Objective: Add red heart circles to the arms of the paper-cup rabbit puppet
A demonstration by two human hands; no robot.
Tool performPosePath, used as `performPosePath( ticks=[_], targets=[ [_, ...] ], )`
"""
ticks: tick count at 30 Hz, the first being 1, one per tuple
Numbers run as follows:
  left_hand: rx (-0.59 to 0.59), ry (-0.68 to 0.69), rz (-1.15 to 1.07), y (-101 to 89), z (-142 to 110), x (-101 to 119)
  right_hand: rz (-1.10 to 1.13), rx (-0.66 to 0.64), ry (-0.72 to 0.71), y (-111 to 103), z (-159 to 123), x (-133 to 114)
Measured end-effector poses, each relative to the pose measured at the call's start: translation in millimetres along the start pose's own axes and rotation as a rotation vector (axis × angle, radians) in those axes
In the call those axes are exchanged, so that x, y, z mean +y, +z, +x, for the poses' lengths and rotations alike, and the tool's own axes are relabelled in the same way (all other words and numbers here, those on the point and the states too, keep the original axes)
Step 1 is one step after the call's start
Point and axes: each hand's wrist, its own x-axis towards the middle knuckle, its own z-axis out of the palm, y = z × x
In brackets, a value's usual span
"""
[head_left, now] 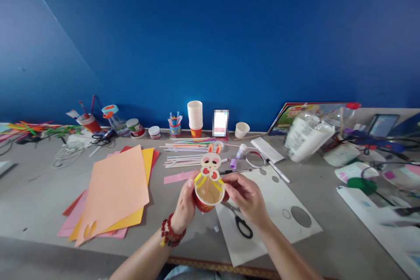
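Note:
A red paper cup with a pale inside is held between my hands, its mouth tilted toward me. My left hand, wearing a red beaded bracelet, is closed around the cup's left side. At the right side of the rim, my right hand pinches the cup beside the end of a yellow strip. A paper rabbit head with orange-lined ears rises above the rim on a thin stick. Two round paws with red hearts sit below it. Under my right hand lie black-handled scissors, their blades partly hidden.
White paper with cut-out holes lies on the right, coloured sheets on the left. Behind the cup are paper sticks, a glue stick, a tape roll and stacked paper cups. A plastic-wrapped bundle stands right.

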Motion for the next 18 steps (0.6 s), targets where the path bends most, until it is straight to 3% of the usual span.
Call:
performPosePath(
  ticks=[11,18],
  targets=[
    [0.015,-0.012,-0.013,2.6,-2,5,-0.06,-0.004,-0.126,0,-4,6],
    [0.046,0.009,0.103,0.0,-2,4,0.018,0.112,0.01,11,-7,7]
  ],
)
